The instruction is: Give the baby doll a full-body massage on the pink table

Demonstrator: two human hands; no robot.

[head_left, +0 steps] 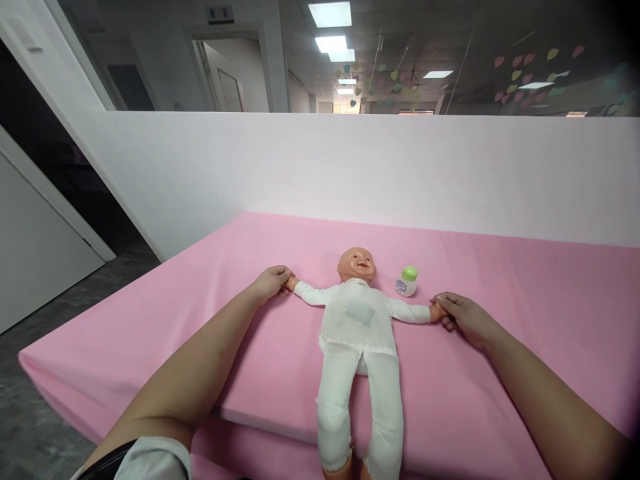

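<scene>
Doll [357, 320] lies face-up at centre frame on the pink mat [525, 320], head toward the white partition [350, 167], legs running to the bottom edge, both arms spread straight out to the sides. Left hand [270, 281], left of centre, is closed in a light pinch on the doll's small hand at the end of its sleeve; right hand [463, 315], right of centre, grips the opposite doll hand the same way, fingers curled over it. Both forearms rest low on the mat. A small bottle [407, 281] with a green cap stands upright just right of the doll's head, close above the doll's outstretched arm but apart from it. Judgement: the arm-stretch goes best with an even pull on both sides, grip kept at the doll's hands rather than the loose sleeves, body kept centred and flat. The right wrist should stay low and clear of the bottle, which could tip.
</scene>
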